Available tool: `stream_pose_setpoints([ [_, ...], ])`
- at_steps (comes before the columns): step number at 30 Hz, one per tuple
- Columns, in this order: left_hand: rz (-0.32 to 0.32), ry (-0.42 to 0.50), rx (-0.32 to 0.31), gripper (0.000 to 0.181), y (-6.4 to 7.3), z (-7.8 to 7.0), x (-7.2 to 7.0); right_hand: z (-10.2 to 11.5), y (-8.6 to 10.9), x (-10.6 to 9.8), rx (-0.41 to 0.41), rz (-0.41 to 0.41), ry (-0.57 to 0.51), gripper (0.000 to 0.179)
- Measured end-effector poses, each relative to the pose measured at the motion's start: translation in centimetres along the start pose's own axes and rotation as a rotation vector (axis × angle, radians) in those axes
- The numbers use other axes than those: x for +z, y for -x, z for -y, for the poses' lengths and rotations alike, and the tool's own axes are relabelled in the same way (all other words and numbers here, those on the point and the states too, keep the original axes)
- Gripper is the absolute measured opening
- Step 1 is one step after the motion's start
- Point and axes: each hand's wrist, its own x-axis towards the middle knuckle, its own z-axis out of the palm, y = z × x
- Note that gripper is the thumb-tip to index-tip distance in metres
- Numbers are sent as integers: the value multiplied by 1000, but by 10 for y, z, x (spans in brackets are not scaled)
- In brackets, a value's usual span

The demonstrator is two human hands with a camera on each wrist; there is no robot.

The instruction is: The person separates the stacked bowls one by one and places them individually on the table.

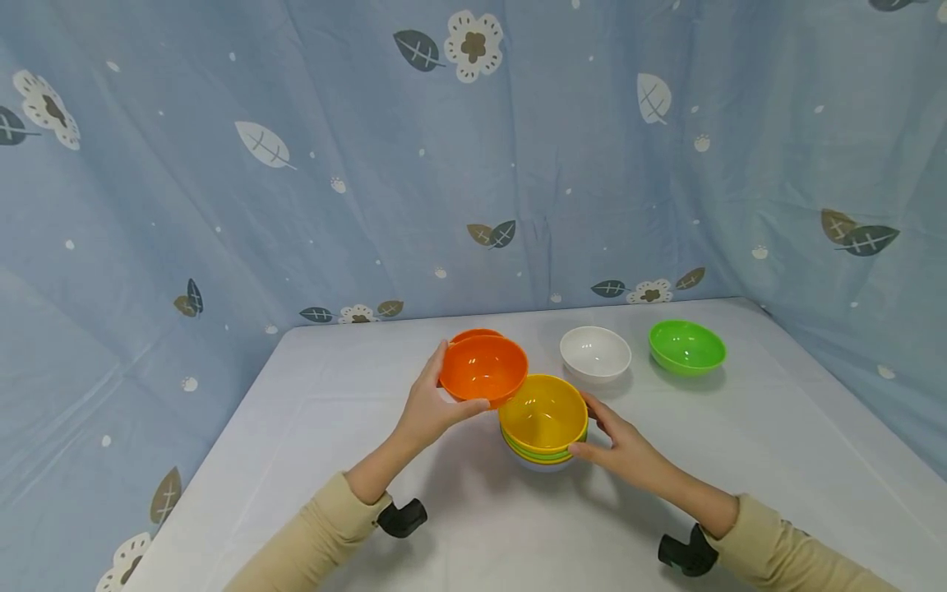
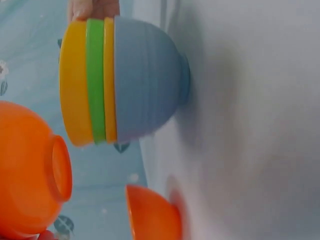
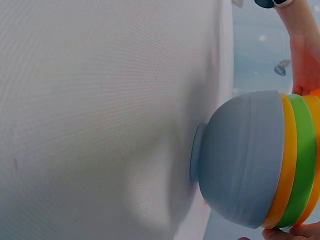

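Observation:
My left hand (image 1: 432,403) grips an orange bowl (image 1: 484,367) by its sides, thumb at the near rim, holding it raised and tilted just left of a stack of nested bowls. At the top of that stack sits a yellow bowl (image 1: 543,413). Below it show the rims of a green bowl (image 2: 95,80) and another yellow bowl (image 2: 109,80), with a blue-grey bowl (image 2: 145,80) at the bottom, its foot on the table. My right hand (image 1: 625,448) holds the stack's right side between thumb and fingers. A second orange bowl (image 2: 155,215) stands on the table, mostly hidden behind the raised one in the head view.
A white bowl (image 1: 595,354) stands behind the stack to the right, and a bright green bowl (image 1: 686,347) farther right. The white-covered table (image 1: 311,411) ends at a blue patterned curtain (image 1: 414,181) along the back.

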Motion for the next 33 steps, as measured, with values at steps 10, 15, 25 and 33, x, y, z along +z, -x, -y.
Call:
stream_pose_setpoints([
  [10,-78,-52,-63,103,1,19,-26,1,0,0,9,5,5,76],
  [15,-103,-50,-102,103,-1,30,-38,1,0,0,13,11,9,76],
  [25,-151,-92,-150,107,-5,48,-56,-1,-1,1,13,11,5,77],
  [33,-187,-106,-176,110,-10,63,-64,1,-1,0,17,8,1,76],
])
